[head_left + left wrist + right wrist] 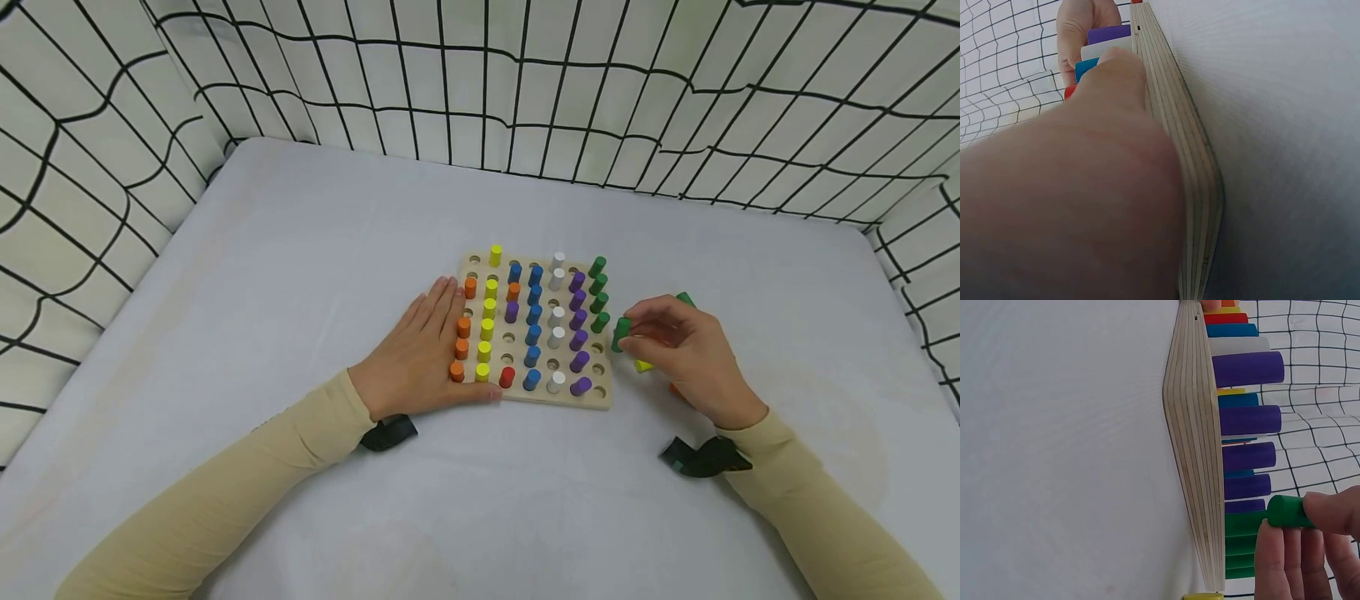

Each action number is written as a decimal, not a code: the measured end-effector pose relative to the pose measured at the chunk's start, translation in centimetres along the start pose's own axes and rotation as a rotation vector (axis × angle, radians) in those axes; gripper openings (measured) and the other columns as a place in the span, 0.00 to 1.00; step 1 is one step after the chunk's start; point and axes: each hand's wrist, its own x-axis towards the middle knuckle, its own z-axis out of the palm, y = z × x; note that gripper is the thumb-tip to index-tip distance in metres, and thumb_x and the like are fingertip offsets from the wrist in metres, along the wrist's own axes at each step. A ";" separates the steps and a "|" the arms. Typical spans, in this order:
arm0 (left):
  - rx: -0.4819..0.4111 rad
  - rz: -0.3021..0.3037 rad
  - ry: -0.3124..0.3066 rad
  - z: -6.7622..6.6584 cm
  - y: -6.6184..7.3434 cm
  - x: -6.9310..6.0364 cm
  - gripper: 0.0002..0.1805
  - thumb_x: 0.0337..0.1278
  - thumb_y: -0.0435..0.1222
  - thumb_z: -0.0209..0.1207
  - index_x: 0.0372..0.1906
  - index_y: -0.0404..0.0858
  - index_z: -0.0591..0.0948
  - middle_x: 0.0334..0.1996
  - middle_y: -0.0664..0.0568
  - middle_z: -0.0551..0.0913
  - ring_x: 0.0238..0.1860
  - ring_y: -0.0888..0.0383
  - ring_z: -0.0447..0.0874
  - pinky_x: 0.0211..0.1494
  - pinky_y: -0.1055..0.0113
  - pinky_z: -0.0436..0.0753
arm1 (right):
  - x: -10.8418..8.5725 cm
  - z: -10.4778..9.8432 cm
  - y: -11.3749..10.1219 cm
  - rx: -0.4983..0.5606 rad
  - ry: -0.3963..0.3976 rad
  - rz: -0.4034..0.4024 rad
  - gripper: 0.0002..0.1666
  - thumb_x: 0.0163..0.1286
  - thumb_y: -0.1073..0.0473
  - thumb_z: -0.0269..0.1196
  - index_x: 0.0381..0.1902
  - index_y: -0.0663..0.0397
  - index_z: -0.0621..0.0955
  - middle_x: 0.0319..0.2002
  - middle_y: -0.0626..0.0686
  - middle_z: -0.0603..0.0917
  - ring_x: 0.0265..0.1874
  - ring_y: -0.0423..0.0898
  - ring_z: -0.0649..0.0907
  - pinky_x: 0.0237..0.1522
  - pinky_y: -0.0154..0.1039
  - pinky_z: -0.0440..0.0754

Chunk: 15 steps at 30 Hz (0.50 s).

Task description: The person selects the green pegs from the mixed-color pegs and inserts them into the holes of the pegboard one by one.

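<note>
A wooden pegboard [606, 398] lies on the white table, with coloured pegs standing in its holes. Along its left edge rests my left hand [420, 358], fingers straight, thumb against the near edge beside a red peg [507, 377]. Just off the board's right side, my right hand [686, 354] pinches a green peg [1288, 511] between thumb and fingers. Several green pegs [598, 284] stand in the rightmost column above some bare holes. A purple column [579, 340] runs beside it, then white pegs [556, 337] and blue pegs [533, 336].
Loose pegs lie on the table around and partly beneath the right hand: a green one [686, 298], a yellow one [643, 366] and an orange one [676, 390]. Black wire grid panels [480, 100] border the table at the back and sides.
</note>
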 end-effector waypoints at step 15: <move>-0.006 -0.005 0.000 0.0 0.1 0.0 0.73 0.52 0.77 0.56 0.83 0.32 0.39 0.86 0.41 0.34 0.87 0.44 0.30 0.89 0.47 0.41 | 0.0 0.4 0.3 -0.004 -0.006 -0.022 0.16 0.70 0.63 0.70 0.53 0.55 0.81 0.46 0.41 0.84 0.45 0.36 0.87 0.41 0.27 0.86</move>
